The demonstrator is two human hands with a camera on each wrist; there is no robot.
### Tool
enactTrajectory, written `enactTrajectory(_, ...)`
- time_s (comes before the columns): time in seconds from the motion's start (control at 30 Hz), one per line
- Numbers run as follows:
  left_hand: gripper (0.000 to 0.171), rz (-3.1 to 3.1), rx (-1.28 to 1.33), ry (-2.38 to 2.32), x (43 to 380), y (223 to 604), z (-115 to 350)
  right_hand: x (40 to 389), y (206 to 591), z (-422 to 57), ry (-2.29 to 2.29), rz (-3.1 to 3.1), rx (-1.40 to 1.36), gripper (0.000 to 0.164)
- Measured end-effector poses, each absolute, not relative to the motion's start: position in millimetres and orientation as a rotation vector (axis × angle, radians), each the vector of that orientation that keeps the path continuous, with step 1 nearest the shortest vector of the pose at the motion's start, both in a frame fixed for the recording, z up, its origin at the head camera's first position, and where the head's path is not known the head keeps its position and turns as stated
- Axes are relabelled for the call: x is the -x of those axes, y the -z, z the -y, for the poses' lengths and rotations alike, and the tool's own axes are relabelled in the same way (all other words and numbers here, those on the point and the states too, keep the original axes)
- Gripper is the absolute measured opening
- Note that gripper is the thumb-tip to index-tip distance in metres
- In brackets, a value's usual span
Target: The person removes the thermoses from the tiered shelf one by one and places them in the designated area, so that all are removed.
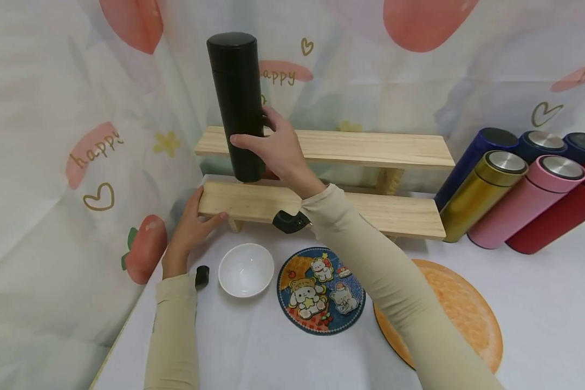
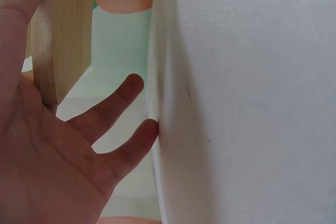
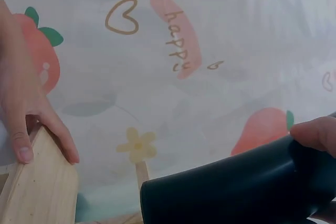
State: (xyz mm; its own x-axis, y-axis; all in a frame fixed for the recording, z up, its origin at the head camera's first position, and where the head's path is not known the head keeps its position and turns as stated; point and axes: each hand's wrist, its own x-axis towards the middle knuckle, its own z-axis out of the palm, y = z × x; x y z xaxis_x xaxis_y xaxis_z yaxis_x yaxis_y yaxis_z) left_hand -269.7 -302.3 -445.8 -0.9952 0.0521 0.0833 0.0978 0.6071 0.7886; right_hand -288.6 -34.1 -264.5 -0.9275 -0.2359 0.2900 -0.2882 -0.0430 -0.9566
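Observation:
My right hand [image 1: 284, 149] grips a tall black thermos flask [image 1: 236, 103] round its lower half, thumb on the near side. The flask is upright with a slight tilt, its base overlapping the lower board's back edge in the head view. In the right wrist view the flask [image 3: 236, 187] reaches in from the right. At the left end of the two-tier wooden shelf [image 1: 322, 208], my left hand [image 1: 191, 225] holds the lower board between thumb and fingers. Two of its fingers [image 2: 113, 108] stick out below the board [image 2: 73, 35] in the left wrist view.
Several thermos flasks in blue, gold [image 1: 482, 195], pink [image 1: 526, 200] and red stand right of the shelf. In front lie a white bowl [image 1: 246, 270], a round cartoon mat [image 1: 317, 325] and an orange round mat [image 1: 468, 309]. A printed curtain [image 1: 370, 92] hangs behind.

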Motion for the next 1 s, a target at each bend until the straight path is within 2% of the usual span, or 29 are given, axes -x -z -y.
enactTrajectory(0.4,0.109,2.785,0.13,1.368,270,445,302,273,273,2,-2.178,2.084,-0.611,0.063)
enactTrajectory(1.0,0.111,2.808,0.13,1.355,269,443,302,253,290,-48,-2.134,2.124,-0.468,0.068)
